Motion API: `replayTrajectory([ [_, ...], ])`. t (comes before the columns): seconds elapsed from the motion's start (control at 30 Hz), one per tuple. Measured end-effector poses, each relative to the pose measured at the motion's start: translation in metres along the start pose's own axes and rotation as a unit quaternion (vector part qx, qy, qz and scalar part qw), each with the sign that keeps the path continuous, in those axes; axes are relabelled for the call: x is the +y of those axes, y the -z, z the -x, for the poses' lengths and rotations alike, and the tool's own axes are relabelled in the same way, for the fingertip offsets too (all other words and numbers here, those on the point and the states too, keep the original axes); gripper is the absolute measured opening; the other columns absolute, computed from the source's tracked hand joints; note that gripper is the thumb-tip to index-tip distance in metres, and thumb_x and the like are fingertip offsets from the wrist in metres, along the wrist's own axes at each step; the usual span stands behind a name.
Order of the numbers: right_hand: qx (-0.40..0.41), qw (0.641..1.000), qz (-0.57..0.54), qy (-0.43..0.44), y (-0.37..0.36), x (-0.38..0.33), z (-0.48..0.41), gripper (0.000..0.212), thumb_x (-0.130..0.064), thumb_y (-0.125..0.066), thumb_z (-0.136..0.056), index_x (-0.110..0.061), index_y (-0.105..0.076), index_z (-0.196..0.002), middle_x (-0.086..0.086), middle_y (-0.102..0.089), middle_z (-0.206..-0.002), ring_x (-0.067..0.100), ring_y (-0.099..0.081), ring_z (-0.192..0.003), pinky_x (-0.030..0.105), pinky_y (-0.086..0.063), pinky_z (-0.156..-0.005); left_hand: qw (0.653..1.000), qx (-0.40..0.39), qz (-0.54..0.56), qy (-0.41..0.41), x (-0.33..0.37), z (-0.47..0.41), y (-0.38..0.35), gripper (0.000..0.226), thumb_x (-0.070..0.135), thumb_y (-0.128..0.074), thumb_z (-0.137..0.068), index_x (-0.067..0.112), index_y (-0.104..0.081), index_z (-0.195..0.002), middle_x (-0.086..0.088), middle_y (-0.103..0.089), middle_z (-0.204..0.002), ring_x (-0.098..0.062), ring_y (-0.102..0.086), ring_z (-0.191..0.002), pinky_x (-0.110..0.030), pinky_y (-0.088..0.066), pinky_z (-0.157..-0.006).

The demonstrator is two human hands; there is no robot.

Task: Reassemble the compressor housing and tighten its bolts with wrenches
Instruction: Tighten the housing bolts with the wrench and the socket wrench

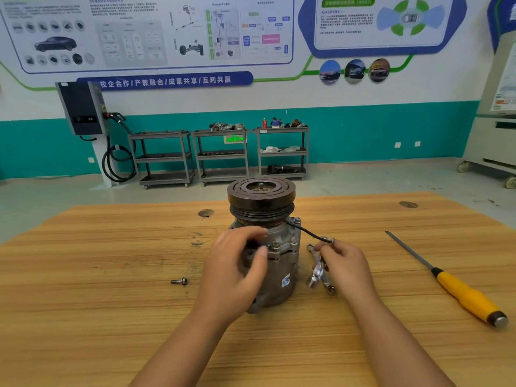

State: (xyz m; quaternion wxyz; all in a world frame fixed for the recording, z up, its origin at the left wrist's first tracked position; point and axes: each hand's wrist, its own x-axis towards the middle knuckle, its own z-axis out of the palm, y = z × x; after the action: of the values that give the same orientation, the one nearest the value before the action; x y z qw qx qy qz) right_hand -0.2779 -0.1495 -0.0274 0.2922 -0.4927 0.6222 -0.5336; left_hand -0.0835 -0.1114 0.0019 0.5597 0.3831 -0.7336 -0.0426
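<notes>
The compressor (282,272) stands upright near the middle of the wooden tabletop (111,275), its dark grooved pulley (261,191) on top and its grey housing below. The left hand (237,272) comes in from 7 o'clock and wraps the housing's near-left side; its grip is curled round the body just under the flange, with the thumb tip resting just beside a fitted bolt (275,246) in that flange. More bolt heads show along the flange toward 2 o'clock.

At 3 o'clock of the compressor the right hand (346,263) holds small shiny wrenches (318,270), its grip narrow, fingers and thumb pinched on their shanks; how many there are cannot be told. Their lower ends lie close to the tabletop, just beside the housing. A thin black wire (307,232) runs from under the pulley out toward the right hand's fingertips.

A loose bolt (180,281) lies on its side at 8 o'clock, well apart from the compressor. A yellow-handled screwdriver (458,289) lies at 4 o'clock, its shaft pointing to 11. Grey carts (223,155) stand at the far wall
</notes>
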Motion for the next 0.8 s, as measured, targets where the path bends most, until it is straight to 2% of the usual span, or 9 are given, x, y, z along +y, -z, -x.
replayTrajectory([
  [0.07,-0.015,0.999,-0.044,0.002,0.004,-0.007,0.001,0.022,-0.013,-0.052,-0.092,-0.021,-0.068,-0.08,-0.003,-0.072,-0.067,0.012,-0.062,-0.067,0.023,-0.043,-0.059,0.998,0.069,0.004,-0.003,-0.01,-0.003,-0.001,0.02,0.028,-0.044,-0.088,0.031,-0.057,-0.102,0.024,-0.058,-0.098,0.004,-0.053,-0.096,-0.008,-0.039,-0.081],
  [0.1,-0.032,0.998,-0.058,0.001,0.007,-0.01,0.002,0.022,-0.008,-0.052,-0.09,-0.02,-0.067,-0.08,-0.005,-0.072,-0.066,0.007,-0.064,-0.066,0.018,-0.043,-0.058,0.995,0.103,0.007,0.013,-0.016,-0.006,-0.002,0.018,0.027,-0.042,-0.089,0.032,-0.055,-0.101,0.023,-0.056,-0.098,0.004,-0.052,-0.096,-0.008,-0.038,-0.081],
  [0.17,-0.088,0.993,-0.081,-0.009,0.014,-0.014,0.003,0.017,0.002,-0.06,-0.084,-0.014,-0.067,-0.084,-0.003,-0.073,-0.069,0.0,-0.066,-0.062,0.008,-0.043,-0.052,0.984,0.149,0.04,0.089,-0.026,-0.01,-0.004,0.016,0.03,-0.042,-0.09,0.041,-0.047,-0.101,0.021,-0.052,-0.102,0.004,-0.05,-0.099,-0.011,-0.038,-0.083],
  [0.27,-0.183,0.981,-0.063,-0.02,0.027,-0.018,0.004,0.013,0.006,-0.07,-0.078,-0.003,-0.067,-0.087,0.01,-0.073,-0.069,0.008,-0.065,-0.054,0.009,-0.045,-0.049,0.963,0.12,0.115,0.213,-0.041,-0.006,-0.009,0.023,0.042,-0.038,-0.089,0.043,-0.042,-0.112,0.013,-0.049,-0.119,0.007,-0.046,-0.109,-0.01,-0.036,-0.088],
  [0.33,-0.209,0.977,-0.045,-0.011,0.038,-0.021,0.004,0.009,0.001,-0.071,-0.078,-0.003,-0.068,-0.086,0.014,-0.07,-0.064,0.013,-0.06,-0.051,0.015,-0.047,-0.051,0.954,0.055,0.144,0.256,-0.047,0.003,-0.012,0.035,0.059,-0.032,-0.094,0.042,-0.039,-0.124,0.014,-0.048,-0.128,0.007,-0.046,-0.116,-0.012,-0.036,-0.092],
  [0.43,-0.242,0.967,-0.072,0.013,0.051,-0.027,0.004,0.006,-0.007,-0.07,-0.072,-0.005,-0.073,-0.076,0.011,-0.062,-0.053,0.014,-0.056,-0.049,0.019,-0.045,-0.05,0.94,-0.017,0.197,0.278,-0.046,0.007,-0.013,0.052,0.07,-0.03,-0.077,0.054,-0.036,-0.126,0.028,-0.049,-0.122,0.026,-0.044,-0.106,0.003,-0.036,-0.076],
  [0.57,-0.311,0.943,-0.109,0.052,0.067,-0.033,0.006,0.03,-0.035,-0.081,-0.06,-0.011,-0.076,-0.077,0.006,-0.052,-0.046,0.011,-0.05,-0.046,0.023,-0.043,-0.055,0.928,-0.023,0.232,0.29,-0.045,0.007,-0.015,0.067,0.07,-0.034,-0.071,0.051,-0.034,-0.135,0.026,-0.049,-0.128,0.016,-0.043,-0.112,0.002,-0.038,-0.075],
  [0.67,-0.313,0.936,-0.135,0.089,0.073,-0.036,0.005,0.059,-0.061,-0.085,-0.048,-0.012,-0.076,-0.079,0.003,-0.049,-0.045,0.009,-0.046,-0.046,0.016,-0.042,-0.052,0.923,-0.022,0.245,0.296,-0.044,0.007,-0.015,0.068,0.071,-0.035,-0.07,0.051,-0.034,-0.135,0.027,-0.049,-0.126,0.016,-0.044,-0.109,0.002,-0.04,-0.072],
  [0.8,-0.298,0.929,-0.157,0.157,0.065,-0.053,-0.001,0.055,-0.063,-0.082,-0.05,-0.017,-0.077,-0.079,0.002,-0.048,-0.056,0.007,-0.042,-0.054,0.014,-0.039,-0.052,0.918,-0.021,0.26,0.298,-0.046,0.008,-0.016,0.066,0.067,-0.037,-0.073,0.049,-0.034,-0.136,0.016,-0.051,-0.134,-0.001,-0.049,-0.122,-0.016,-0.042,-0.09],
])
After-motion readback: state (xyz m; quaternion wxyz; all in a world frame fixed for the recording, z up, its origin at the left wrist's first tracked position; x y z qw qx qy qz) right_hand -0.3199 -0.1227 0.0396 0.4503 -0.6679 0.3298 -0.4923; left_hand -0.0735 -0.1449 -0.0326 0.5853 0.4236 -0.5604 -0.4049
